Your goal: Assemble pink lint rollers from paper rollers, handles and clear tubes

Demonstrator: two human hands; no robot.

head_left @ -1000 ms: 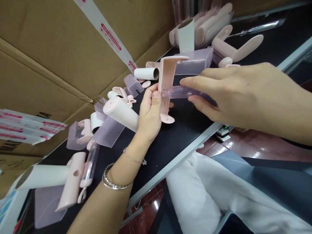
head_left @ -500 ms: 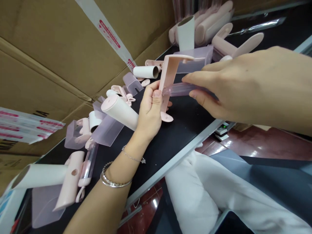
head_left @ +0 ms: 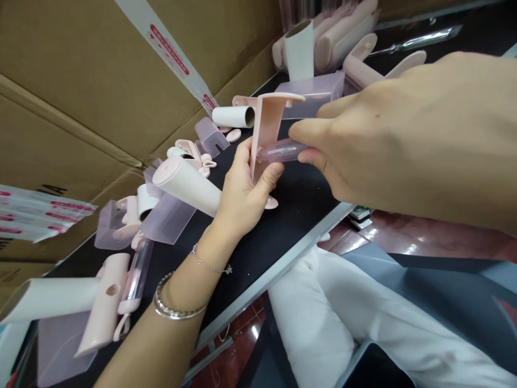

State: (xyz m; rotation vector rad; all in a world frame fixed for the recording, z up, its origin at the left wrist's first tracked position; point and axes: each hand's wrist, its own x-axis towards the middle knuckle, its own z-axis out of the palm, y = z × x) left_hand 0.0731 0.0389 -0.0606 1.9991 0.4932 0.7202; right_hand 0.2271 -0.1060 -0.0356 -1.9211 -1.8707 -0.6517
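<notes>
My left hand (head_left: 246, 191) is wrapped round a pink curved holder (head_left: 269, 121), its thumb near the holder's inner side. Between the fingers and thumb of my right hand (head_left: 383, 140) is a translucent purple tube (head_left: 285, 151); its narrow end meets the inside of the holder. Behind my left wrist lies a white roll with a pink cap (head_left: 188, 183). A smaller white roll (head_left: 233, 116) rests just behind the holder. Further back, a white roll (head_left: 299, 51) stands upright beside a translucent purple cover (head_left: 315, 92).
Cardboard boxes (head_left: 81, 70) with printed tape line the far side of the black table (head_left: 258, 258). At the left lie another pink holder (head_left: 107, 302), a white roll (head_left: 60, 297) and purple covers (head_left: 64, 345). Several pink cylinders (head_left: 343, 40) are stacked at the back.
My left thumb has shifted toward the purple tube and is more extended. My right hand has come slightly left with the tube. The whole view has shifted a little.
</notes>
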